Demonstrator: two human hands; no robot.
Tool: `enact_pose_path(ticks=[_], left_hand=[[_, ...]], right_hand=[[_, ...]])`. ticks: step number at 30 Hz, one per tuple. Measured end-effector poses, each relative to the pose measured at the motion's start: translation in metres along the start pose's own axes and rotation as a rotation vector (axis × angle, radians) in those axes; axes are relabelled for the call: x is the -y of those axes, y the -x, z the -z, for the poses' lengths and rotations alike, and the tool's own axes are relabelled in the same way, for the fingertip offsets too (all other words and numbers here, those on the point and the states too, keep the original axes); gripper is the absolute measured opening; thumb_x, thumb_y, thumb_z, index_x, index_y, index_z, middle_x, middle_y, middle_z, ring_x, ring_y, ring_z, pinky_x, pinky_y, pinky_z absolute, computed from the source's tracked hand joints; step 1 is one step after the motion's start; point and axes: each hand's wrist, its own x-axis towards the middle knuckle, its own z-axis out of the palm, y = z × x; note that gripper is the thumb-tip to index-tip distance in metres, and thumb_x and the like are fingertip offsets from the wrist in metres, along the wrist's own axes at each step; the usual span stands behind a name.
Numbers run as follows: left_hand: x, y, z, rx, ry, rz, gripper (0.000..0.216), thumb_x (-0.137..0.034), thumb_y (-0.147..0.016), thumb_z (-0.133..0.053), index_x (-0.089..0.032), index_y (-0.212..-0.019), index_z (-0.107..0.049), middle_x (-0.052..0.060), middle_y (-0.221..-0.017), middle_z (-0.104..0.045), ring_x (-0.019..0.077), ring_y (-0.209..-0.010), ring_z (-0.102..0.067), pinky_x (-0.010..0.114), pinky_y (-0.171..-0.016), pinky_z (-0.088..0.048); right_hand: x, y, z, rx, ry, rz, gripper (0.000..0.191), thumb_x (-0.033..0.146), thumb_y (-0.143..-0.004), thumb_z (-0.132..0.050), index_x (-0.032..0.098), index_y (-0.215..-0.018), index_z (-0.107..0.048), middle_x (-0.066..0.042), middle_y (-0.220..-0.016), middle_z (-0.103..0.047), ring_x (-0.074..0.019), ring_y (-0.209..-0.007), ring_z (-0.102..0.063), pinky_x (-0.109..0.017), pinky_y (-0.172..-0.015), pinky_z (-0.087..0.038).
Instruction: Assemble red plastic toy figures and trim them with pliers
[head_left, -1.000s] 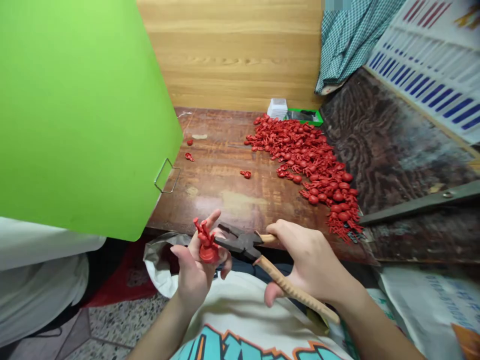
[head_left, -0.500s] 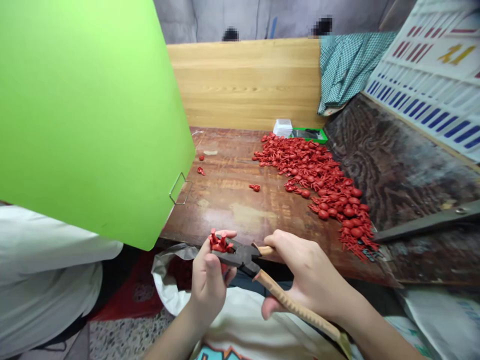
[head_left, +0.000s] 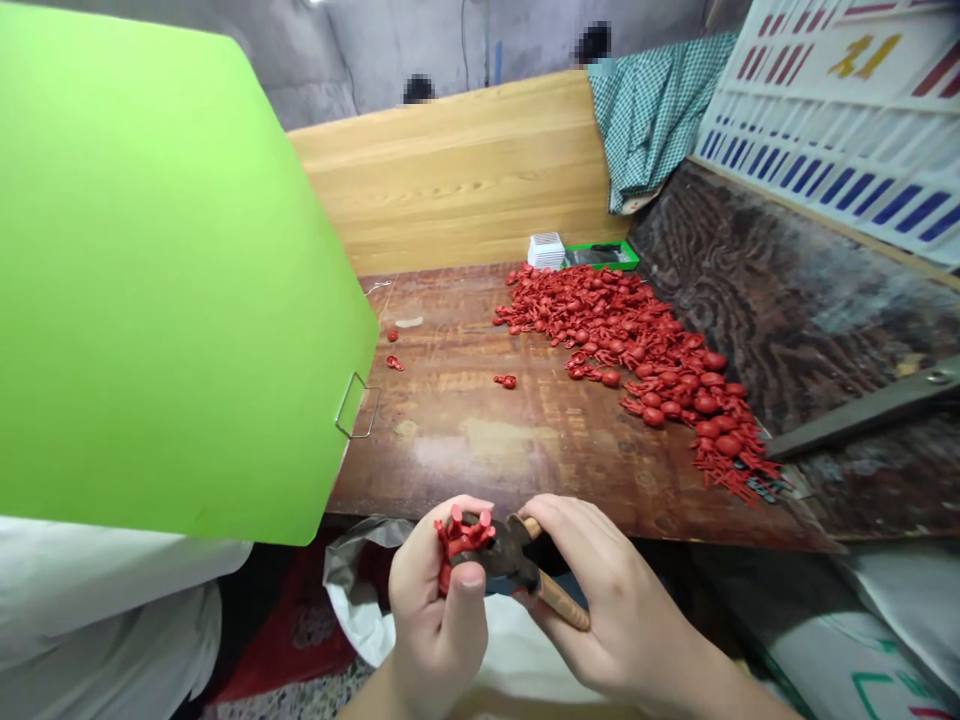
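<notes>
My left hand (head_left: 433, 600) is closed around a small red plastic piece (head_left: 459, 533) with several prongs, held just below the table's near edge. My right hand (head_left: 600, 590) grips the tan handles of dark pliers (head_left: 517, 567), squeezed together, with the jaws at the red piece. A long heap of similar red plastic pieces (head_left: 637, 360) lies along the right side of the brown wooden table (head_left: 465, 430).
A big green board (head_left: 150, 280) with a wire clip (head_left: 356, 410) blocks the left side. A white bag (head_left: 360, 590) hangs open under my hands. A few stray red bits (head_left: 506, 381) lie mid-table. A white block (head_left: 545, 250) and green tray (head_left: 600, 256) sit at the back, beside a long metal bar (head_left: 862, 415).
The pliers' handles have closed together in my right hand and the jaws now bite the red piece. Both hands drew closer and lower; the view tilted up.
</notes>
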Motion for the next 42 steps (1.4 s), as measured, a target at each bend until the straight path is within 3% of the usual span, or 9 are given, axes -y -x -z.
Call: enact_pose_path(ticks=[6,12,15,18,21,25,32,38,42], left_hand=[[-0.002,-0.001,-0.002,0.038,-0.116,-0.192,0.031,-0.053,-0.103,-0.065,-0.032,-0.119,-0.083,0.005,-0.090,-0.080,0.0216,-0.077,-0.072,0.029,-0.074,-0.055],[-0.008,-0.001,0.001,0.095,-0.097,-0.160,0.043,-0.058,-0.098,-0.070,-0.032,-0.131,-0.082,0.010,-0.097,-0.082,0.0234,-0.077,-0.073,0.031,-0.074,-0.057],[-0.009,-0.005,0.000,0.087,-0.029,-0.001,0.053,-0.067,-0.096,-0.068,-0.027,-0.127,-0.084,0.010,-0.085,-0.076,0.0202,-0.067,-0.066,0.029,-0.065,-0.055],[-0.009,-0.009,-0.003,-0.007,0.178,0.368,0.070,-0.079,-0.091,-0.064,-0.023,-0.128,-0.082,-0.001,-0.061,-0.051,0.0099,-0.047,-0.039,0.021,-0.043,-0.037],[-0.012,-0.015,-0.005,-0.125,0.391,0.689,0.074,-0.080,-0.090,-0.067,-0.021,-0.134,-0.077,-0.008,-0.058,-0.034,0.0054,-0.046,-0.021,0.015,-0.040,-0.024],[-0.021,-0.025,-0.007,-0.130,0.585,0.793,0.074,-0.067,-0.075,-0.091,-0.021,-0.130,-0.078,-0.006,-0.070,-0.048,0.0033,-0.050,-0.030,0.011,-0.040,-0.025],[-0.018,-0.028,-0.005,-0.038,0.743,0.774,0.050,-0.052,-0.078,-0.094,-0.022,-0.114,-0.079,0.000,-0.083,-0.068,0.0067,-0.052,-0.051,0.010,-0.034,-0.038],[-0.009,-0.029,-0.004,-0.036,0.591,0.609,0.049,-0.047,-0.089,-0.085,-0.018,-0.127,-0.076,0.007,-0.099,-0.072,0.0169,-0.070,-0.069,0.018,-0.033,-0.052],[0.000,-0.029,0.000,0.008,0.456,0.617,0.053,-0.049,-0.087,-0.087,-0.016,-0.127,-0.075,0.008,-0.089,-0.077,0.0137,-0.053,-0.068,0.023,-0.041,-0.058]], right_hand=[[-0.008,-0.004,0.011,-0.026,-0.008,0.053,0.035,0.028,-0.092,-0.057,0.020,-0.126,-0.050,-0.012,-0.104,-0.067,-0.0286,-0.087,-0.066,-0.043,-0.078,-0.059],[-0.015,-0.001,0.009,0.079,-0.094,0.045,0.059,0.063,-0.104,-0.057,0.022,-0.143,-0.042,-0.016,-0.127,-0.063,-0.0333,-0.113,-0.066,-0.048,-0.098,-0.058],[-0.016,0.005,0.011,0.153,-0.223,-0.015,0.075,0.079,-0.105,-0.034,0.022,-0.154,-0.039,-0.019,-0.138,-0.059,-0.0352,-0.127,-0.063,-0.052,-0.109,-0.056],[-0.015,0.007,0.016,0.273,-0.384,-0.131,0.071,0.073,-0.110,-0.019,0.025,-0.156,-0.043,-0.018,-0.146,-0.059,-0.0335,-0.137,-0.061,-0.050,-0.115,-0.054],[-0.012,0.005,0.016,0.384,-0.526,-0.285,0.037,0.045,-0.114,-0.041,0.026,-0.140,-0.055,-0.013,-0.137,-0.067,-0.0277,-0.127,-0.067,-0.042,-0.109,-0.057],[-0.011,0.003,0.007,0.363,-0.712,-0.479,0.030,0.036,-0.090,-0.076,0.024,-0.110,-0.057,-0.002,-0.104,-0.071,-0.0215,-0.096,-0.068,-0.034,-0.091,-0.059],[-0.022,0.001,0.011,0.268,-0.588,-0.519,0.062,0.067,-0.071,-0.089,0.024,-0.107,-0.060,-0.002,-0.101,-0.066,-0.0232,-0.091,-0.061,-0.034,-0.081,-0.054],[-0.036,0.001,0.019,0.171,-0.654,-0.466,0.056,0.068,-0.088,-0.076,0.025,-0.119,-0.059,-0.002,-0.096,-0.063,-0.0214,-0.084,-0.062,-0.031,-0.075,-0.057],[-0.049,0.006,0.020,0.114,-0.573,-0.495,0.048,0.058,-0.093,-0.075,0.026,-0.126,-0.058,-0.003,-0.101,-0.066,-0.0200,-0.084,-0.064,-0.029,-0.077,-0.059]])
